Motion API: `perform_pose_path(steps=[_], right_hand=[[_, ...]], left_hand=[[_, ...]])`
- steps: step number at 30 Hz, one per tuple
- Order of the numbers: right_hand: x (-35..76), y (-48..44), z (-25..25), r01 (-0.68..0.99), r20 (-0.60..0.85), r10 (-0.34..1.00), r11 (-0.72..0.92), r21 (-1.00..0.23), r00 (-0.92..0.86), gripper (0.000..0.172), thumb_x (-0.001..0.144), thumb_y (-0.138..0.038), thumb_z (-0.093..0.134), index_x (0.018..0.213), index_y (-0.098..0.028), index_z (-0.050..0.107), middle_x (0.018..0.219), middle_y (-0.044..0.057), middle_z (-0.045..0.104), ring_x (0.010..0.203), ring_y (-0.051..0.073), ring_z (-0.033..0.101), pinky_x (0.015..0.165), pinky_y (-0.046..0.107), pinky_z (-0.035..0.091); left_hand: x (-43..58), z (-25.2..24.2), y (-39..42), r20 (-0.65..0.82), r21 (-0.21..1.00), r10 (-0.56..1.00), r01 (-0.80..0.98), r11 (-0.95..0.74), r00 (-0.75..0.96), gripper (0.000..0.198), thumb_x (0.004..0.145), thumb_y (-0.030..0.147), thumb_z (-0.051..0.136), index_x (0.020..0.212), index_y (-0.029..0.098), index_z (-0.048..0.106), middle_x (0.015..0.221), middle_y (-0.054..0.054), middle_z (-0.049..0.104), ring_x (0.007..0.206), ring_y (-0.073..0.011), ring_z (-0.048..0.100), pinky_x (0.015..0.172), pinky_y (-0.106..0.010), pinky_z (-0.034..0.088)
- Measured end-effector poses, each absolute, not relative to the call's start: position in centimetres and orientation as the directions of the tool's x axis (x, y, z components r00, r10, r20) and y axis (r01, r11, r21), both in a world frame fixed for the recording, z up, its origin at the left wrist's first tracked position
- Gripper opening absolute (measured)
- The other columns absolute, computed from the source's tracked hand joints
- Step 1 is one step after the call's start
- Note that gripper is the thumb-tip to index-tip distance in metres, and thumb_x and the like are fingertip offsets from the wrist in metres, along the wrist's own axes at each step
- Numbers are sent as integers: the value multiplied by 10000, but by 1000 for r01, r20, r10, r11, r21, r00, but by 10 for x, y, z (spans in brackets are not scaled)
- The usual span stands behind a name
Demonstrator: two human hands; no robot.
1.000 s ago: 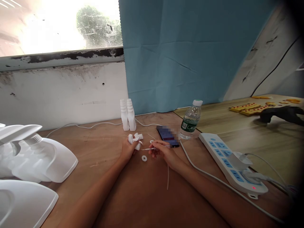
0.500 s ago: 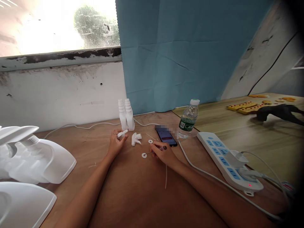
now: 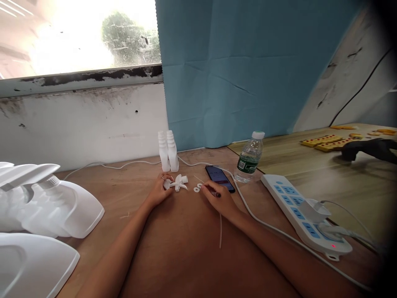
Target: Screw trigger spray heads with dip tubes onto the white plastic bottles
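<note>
- Right hand (image 3: 218, 199): fingers pinch a thin tool (image 3: 215, 192), its tip at two white washers (image 3: 197, 189).
- Left hand (image 3: 159, 191): curled fingertips touch a white spray head (image 3: 180, 182), just left of the washers; grip cannot be told.
- Judged step: working the washers with the tool tip, which calls for fine, steady placement.
- Phone (image 3: 221, 178): just beyond the right hand.

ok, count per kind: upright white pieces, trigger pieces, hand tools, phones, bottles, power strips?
Upright white pieces: 2
Trigger piece, at left hand: 1
Thin tool, in right hand: 1
Phone: 1
Water bottle: 1
Power strip: 1
Total: 7
</note>
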State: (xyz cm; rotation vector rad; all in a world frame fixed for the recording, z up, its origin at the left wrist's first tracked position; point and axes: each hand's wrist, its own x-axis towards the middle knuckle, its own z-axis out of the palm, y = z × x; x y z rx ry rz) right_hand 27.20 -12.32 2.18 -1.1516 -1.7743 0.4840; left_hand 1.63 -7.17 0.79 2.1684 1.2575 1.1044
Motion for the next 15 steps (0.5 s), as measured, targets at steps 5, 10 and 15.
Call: perform_pose_path(steps=[5, 10, 15], right_hand=[[269, -125, 20, 505, 482, 860, 494, -708, -165, 204, 898, -306, 524, 761, -192, 621, 711, 14, 644, 660, 176, 585, 625, 267, 400], [274, -122, 19, 511, 494, 859, 487, -708, -134, 221, 901, -305, 511, 755, -182, 621, 679, 9, 615, 627, 164, 552, 603, 265, 384], [275, -122, 19, 519, 514, 845, 508, -688, -145, 214, 903, -298, 508, 770, -181, 628, 694, 9, 627, 636, 158, 559, 608, 261, 395]], left_hand=[[19, 5, -70, 461, 608, 821, 554, -569, 338, 355, 629, 65, 557, 958, 194, 592, 1135, -69, 590, 1123, -240, 562, 1003, -368, 437], [12, 65, -75, 547, 512, 799, 655, -555, 249, 258, 760, 147, 533, 1011, 165, 592, 1236, -130, 540, 1193, -269, 515, 1064, -432, 367], [-34, 175, -140, 779, 215, 625, 956, -198, -46, 273, 867, 340, 504, 1030, 160, 628, 1176, -127, 568, 1185, -323, 482, 1093, -501, 263]])
